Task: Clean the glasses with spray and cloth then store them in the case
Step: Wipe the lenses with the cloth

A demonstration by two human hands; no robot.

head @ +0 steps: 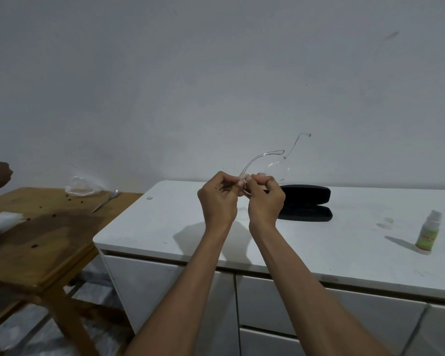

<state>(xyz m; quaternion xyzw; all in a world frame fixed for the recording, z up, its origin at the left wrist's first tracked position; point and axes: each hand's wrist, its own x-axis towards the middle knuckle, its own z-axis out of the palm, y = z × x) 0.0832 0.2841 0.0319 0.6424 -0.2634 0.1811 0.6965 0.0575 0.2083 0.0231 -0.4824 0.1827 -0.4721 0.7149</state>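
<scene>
Both grips closed on the glasses point(265, 167) mid-frame: left hand point(217, 199) & right hand point(265, 199) pinch one lens, arms up. Open case point(305, 202) behind on tabletop point(165, 222), spray point(428, 232) far right. Risk: hard rubbing could twist the thin frame.

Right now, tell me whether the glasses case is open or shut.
Open. The black case lies on the white cabinet, its two halves spread apart, nothing visible inside.
</scene>
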